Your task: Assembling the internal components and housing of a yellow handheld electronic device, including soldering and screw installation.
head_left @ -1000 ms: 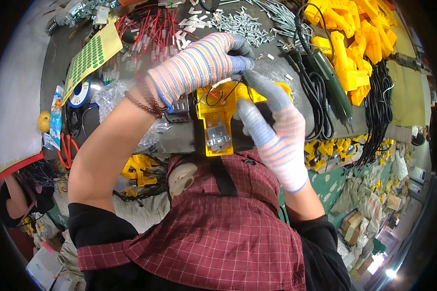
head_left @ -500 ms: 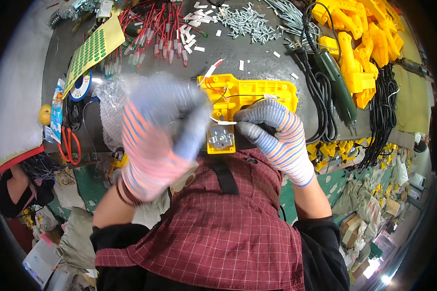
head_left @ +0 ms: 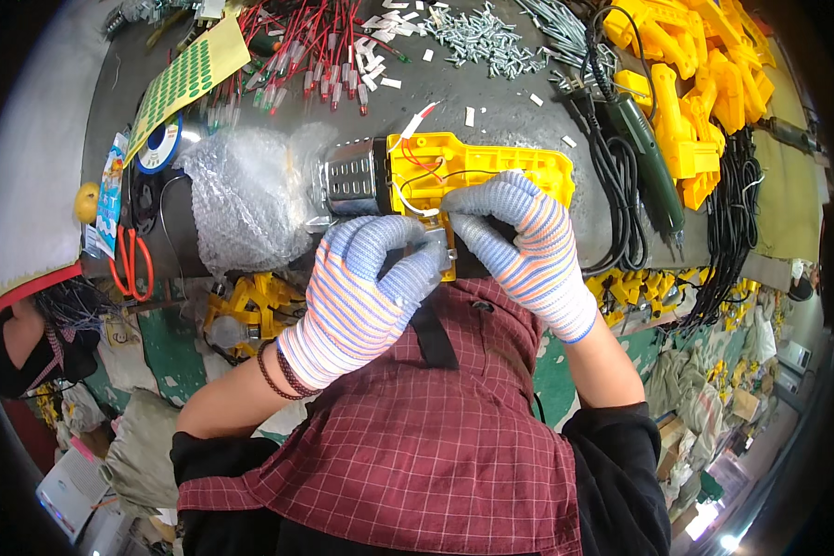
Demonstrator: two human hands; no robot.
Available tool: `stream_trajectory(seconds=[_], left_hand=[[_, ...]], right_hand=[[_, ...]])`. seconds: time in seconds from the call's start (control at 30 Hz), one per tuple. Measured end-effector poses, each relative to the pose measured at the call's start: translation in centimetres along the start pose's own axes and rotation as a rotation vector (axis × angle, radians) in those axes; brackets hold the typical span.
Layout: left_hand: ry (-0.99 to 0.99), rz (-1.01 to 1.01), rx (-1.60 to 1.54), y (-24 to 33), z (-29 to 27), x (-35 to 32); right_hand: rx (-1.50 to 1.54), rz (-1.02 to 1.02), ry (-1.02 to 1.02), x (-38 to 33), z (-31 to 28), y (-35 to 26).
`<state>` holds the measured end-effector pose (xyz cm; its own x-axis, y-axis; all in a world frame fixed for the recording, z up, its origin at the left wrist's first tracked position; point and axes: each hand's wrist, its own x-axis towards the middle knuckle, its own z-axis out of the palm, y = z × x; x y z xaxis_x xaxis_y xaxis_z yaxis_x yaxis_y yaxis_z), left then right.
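Note:
A yellow plastic tool housing half (head_left: 537,169) lies open on the bench, with red, black and white wires inside. From its left end a perforated metal barrel (head_left: 354,176) sticks out. My left hand (head_left: 366,278), in a striped knit glove, has its fingers closed over the lower, narrow part of the housing; what they hold is hidden. My right hand (head_left: 528,246), gloved alike, pinches at the end of a white-sleeved wire (head_left: 417,209) above the housing. Both sets of fingertips are close together and cover the switch area.
Clear bubble wrap (head_left: 246,199) lies left of the barrel. A dark green electric screwdriver (head_left: 641,157) with its cord lies to the right, beside piled yellow housings (head_left: 686,111). Screws (head_left: 486,42) and red-wired parts (head_left: 320,65) are spread at the back. Orange-handled scissors (head_left: 132,273) lie far left.
My left hand has come down and right to the housing from a blurred position over the barrel, which now shows. My right hand stays near the white-sleeved wire.

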<state>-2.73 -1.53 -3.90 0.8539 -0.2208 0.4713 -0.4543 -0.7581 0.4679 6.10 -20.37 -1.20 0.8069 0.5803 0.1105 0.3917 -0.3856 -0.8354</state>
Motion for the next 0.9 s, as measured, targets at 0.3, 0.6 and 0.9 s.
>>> stream_trajectory(seconds=[0.3, 0.6, 0.9], left_hand=[[-0.088, -0.056, 0.03, -1.2, -0.6, 3.8], [0.081, -0.155, 0.04, 0.3, 0.8, 3.6], [-0.011, -0.023, 0.109, -0.1, 0.4, 2.8]], right_hand=[[0.117, 0.039, 0.034, 2.7, -0.7, 2.1], [0.109, -0.015, -0.064, 3.8, -1.7, 1.8], [0.116, -0.047, -0.117, 3.5, -1.3, 2.3]])
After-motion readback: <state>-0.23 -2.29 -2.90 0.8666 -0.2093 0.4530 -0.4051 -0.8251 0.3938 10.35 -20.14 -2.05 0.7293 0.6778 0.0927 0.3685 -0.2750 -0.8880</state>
